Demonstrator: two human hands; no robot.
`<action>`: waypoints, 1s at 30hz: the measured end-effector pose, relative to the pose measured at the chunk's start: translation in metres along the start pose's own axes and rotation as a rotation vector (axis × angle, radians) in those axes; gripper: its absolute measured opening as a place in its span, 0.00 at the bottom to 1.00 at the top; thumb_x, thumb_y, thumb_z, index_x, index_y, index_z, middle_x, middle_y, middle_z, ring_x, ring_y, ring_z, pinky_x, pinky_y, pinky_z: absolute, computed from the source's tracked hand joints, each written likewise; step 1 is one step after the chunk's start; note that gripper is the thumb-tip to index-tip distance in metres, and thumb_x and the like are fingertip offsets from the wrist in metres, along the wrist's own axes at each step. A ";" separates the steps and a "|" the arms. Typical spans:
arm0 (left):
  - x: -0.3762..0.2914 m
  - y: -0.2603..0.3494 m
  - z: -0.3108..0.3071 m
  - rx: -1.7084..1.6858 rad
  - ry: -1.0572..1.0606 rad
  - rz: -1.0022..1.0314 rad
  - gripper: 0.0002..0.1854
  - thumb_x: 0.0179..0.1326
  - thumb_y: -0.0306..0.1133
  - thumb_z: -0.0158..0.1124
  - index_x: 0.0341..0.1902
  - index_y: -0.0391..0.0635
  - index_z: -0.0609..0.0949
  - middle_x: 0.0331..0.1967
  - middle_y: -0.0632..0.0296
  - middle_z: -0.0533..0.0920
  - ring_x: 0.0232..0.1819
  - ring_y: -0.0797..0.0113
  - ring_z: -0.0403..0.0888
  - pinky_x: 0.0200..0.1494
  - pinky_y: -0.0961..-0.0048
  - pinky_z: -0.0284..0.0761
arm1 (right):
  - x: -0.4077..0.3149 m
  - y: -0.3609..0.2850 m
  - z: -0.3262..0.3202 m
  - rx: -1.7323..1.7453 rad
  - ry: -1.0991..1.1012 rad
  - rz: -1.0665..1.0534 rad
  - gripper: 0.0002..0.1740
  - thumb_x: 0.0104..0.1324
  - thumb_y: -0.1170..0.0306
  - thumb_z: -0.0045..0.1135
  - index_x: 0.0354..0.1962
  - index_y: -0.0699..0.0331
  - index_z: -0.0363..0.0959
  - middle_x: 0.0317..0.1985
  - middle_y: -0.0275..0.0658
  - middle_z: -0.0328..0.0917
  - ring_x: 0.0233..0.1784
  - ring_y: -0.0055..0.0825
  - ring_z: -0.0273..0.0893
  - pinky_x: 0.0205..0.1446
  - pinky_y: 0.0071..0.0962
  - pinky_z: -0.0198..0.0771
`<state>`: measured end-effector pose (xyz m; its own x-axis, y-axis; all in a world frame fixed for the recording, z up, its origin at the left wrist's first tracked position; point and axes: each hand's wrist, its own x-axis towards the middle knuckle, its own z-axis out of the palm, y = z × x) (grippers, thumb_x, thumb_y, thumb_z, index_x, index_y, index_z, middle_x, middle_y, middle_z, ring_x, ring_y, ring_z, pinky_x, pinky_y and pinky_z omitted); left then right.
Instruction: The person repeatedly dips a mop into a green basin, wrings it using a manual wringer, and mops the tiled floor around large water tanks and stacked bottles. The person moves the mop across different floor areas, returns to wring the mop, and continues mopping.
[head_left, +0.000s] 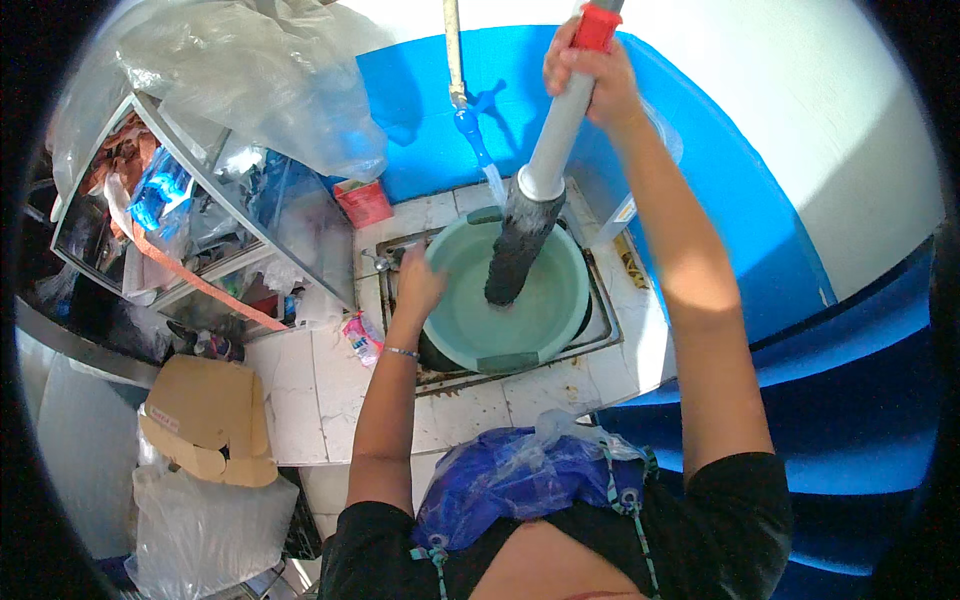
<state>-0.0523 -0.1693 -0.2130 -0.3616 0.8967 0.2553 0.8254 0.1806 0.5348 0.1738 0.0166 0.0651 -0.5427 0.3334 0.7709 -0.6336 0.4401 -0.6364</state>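
Note:
My right hand (600, 79) is wrapped around the thick grey tube of a mop (559, 131), just below its red collar (598, 28). The mop slants down to a white ring and a dark, wet head (519, 255) inside a green plastic basin (508, 363). Shallow, cloudy water (480, 322) lies in the basin. At the basin's left rim is my left hand (418, 285), blurred; whether its fingers grip the rim is unclear. Water runs from a blue tap (469, 127) beside the mop head, at the basin's far side.
The basin rests over a framed sink (611, 334) in a white tiled counter (465, 409). A glass-sided cabinet (232, 210) stuffed with bags stands left. Nearby are a pink packet (363, 339), a red box (363, 202) and a cardboard box (206, 412). Blue sheeting (720, 187) lines the wall.

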 end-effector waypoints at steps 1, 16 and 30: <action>0.012 0.023 -0.014 -0.154 -0.036 0.041 0.37 0.51 0.36 0.68 0.65 0.39 0.65 0.59 0.43 0.72 0.59 0.49 0.72 0.59 0.60 0.69 | -0.001 0.008 0.000 0.046 0.033 0.025 0.08 0.54 0.70 0.56 0.30 0.63 0.70 0.21 0.38 0.73 0.23 0.28 0.74 0.29 0.29 0.70; 0.128 0.168 -0.023 -0.726 -0.076 0.260 0.05 0.49 0.28 0.66 0.26 0.41 0.79 0.26 0.58 0.84 0.32 0.69 0.84 0.37 0.70 0.77 | 0.043 0.008 0.039 -0.513 0.480 0.045 0.15 0.58 0.67 0.60 0.38 0.64 0.67 0.28 0.37 0.73 0.33 0.28 0.75 0.38 0.29 0.72; 0.151 0.169 -0.035 -1.101 -0.413 0.387 0.08 0.47 0.24 0.66 0.30 0.40 0.76 0.24 0.59 0.81 0.27 0.69 0.82 0.33 0.70 0.77 | 0.104 -0.028 0.025 -0.070 0.348 -0.093 0.14 0.69 0.62 0.49 0.34 0.66 0.70 0.16 0.35 0.67 0.22 0.25 0.68 0.28 0.25 0.65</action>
<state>0.0171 -0.0176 -0.0555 0.1536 0.9118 0.3809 -0.0284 -0.3812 0.9240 0.1213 0.0179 0.1622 -0.2570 0.5472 0.7966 -0.6256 0.5341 -0.5687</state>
